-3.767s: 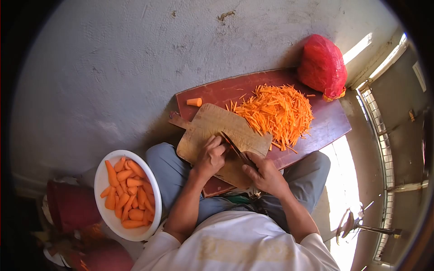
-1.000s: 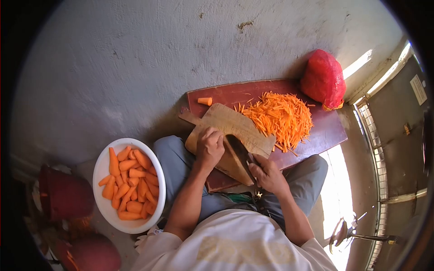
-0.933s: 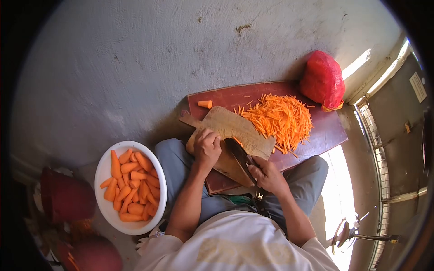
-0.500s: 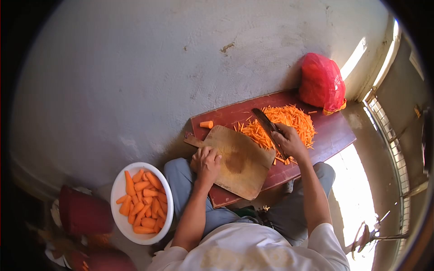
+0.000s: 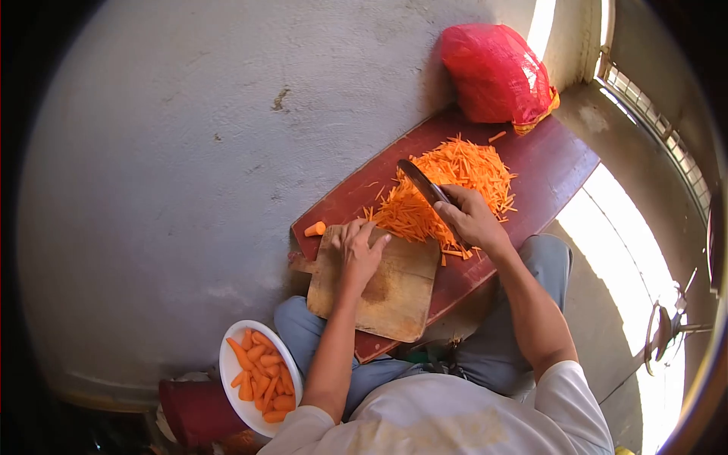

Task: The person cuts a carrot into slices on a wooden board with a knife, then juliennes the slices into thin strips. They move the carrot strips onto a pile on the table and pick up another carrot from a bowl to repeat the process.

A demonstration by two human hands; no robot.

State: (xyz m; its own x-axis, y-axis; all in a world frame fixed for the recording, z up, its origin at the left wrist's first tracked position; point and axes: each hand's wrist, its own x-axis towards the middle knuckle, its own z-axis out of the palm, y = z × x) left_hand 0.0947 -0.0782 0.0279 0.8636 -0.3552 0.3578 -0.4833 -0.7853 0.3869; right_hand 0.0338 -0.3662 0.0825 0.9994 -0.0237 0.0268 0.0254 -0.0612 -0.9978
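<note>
My right hand grips a dark-bladed kitchen knife, its blade slanting up and left over a heap of carrot strips. Beneath my left hand is a worn wooden cutting board. The fingers of that hand are apart and rest near the board's far edge, holding nothing. The board lies tilted over the table's near side and partly above my leg, its handle pointing left. A short carrot piece lies just left of my left hand.
The dark red table stands against a grey wall. At its far end sits a red plastic bag. A white basin of whole carrots is by my left leg, next to a dark red bucket. A metal stand is at right.
My left hand has shifted from the board's left edge to its far edge, fingers more stretched. The knife stays in my right hand. The whole view has turned and shifted.
</note>
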